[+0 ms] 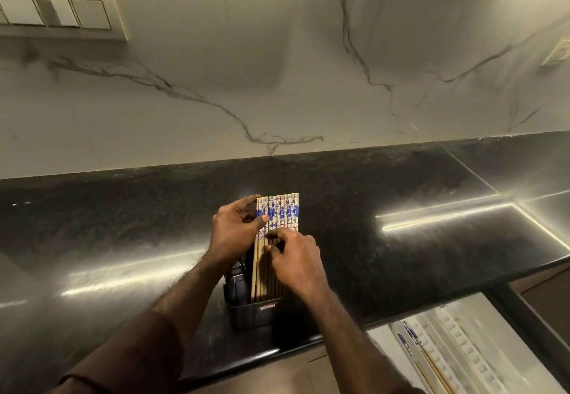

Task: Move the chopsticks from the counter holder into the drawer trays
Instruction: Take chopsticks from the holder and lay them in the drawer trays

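The chopsticks (pixel 277 233) stand in a row in the dark holder (pixel 249 313) near the counter (pixel 385 239) front edge. The left hand (pixel 236 233) grips their left side; the right hand (pixel 296 264) pinches the middle. The open drawer (pixel 456 353) with trays is near right.

Head-worn wide view, close above the counter (pixel 401 239), angled forward and down.

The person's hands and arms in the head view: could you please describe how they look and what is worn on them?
Both hands are bare: no gloves, rings or watch show on the left hand or the right hand. The forearms are bare and hairy. A dark brown sleeve covers the left arm from about mid-forearm, ending in a plain cuff. No sleeve shows on the right arm within the frame.
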A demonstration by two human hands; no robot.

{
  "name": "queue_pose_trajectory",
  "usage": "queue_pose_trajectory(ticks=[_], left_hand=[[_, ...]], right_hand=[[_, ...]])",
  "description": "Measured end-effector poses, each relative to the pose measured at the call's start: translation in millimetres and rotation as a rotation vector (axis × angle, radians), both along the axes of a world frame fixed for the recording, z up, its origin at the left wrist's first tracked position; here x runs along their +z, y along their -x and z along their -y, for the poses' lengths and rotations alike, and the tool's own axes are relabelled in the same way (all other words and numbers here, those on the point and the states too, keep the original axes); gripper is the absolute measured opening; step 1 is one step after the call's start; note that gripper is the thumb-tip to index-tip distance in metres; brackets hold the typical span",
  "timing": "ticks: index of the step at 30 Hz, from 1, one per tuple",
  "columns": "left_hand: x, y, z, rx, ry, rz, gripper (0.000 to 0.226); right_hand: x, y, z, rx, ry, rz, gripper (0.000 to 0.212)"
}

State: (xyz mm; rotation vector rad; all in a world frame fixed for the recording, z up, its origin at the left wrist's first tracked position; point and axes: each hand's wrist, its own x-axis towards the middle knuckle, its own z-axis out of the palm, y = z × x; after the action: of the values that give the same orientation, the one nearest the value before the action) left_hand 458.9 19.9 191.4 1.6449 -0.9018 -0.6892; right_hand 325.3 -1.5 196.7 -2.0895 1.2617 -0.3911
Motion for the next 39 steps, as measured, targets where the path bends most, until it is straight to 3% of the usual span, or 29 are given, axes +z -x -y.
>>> queue_pose_trajectory(ticks=[10, 22, 28, 33, 39], left_hand=[[-4, -5, 2, 0.027, 0.059, -0.132, 0.036], [9, -14, -7, 0.09, 0.155, -0.12, 0.039], [59, -16, -16, -0.012, 0.291, -0.073, 0.048], [121, -13, -29, -0.078, 0.404, 0.003, 0.058], [167, 9, -40, -0.136, 0.496, -0.168, 0.051]], right_hand=[[-6, -5, -3, -0.038, 0.024, 0.015, 0.032], [6, -12, -8, -0.023, 0.031, 0.076, 0.029], [34, -18, -14, 0.027, 0.002, 0.188, 0.033], [51, -11, -23, 0.037, -0.075, 0.363, 0.017], [67, 32, -36, 0.078, -0.214, 0.496, 0.017]])
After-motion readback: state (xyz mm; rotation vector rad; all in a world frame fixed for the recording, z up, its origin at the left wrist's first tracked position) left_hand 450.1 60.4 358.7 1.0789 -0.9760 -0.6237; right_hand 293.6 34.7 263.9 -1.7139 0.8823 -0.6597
